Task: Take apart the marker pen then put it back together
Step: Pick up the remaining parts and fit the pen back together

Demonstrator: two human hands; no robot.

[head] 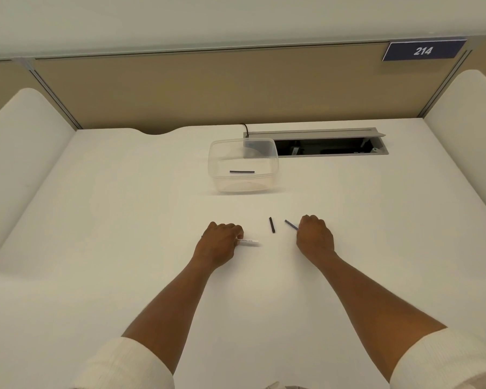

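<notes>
The marker pen lies in parts on the white desk. My left hand is closed over one end of the white barrel, which rests on the desk and points right. My right hand grips a thin dark rod, whose free end sticks out up and to the left. Between my hands a short black piece lies loose on the desk, touching neither hand. Another dark, thin piece lies inside the clear plastic container farther back.
Behind the container an open cable hatch is sunk into the desk, with a black cable at its left end. Beige partition panels close off the back, and white rounded dividers flank both sides. A sign reading 214 hangs top right.
</notes>
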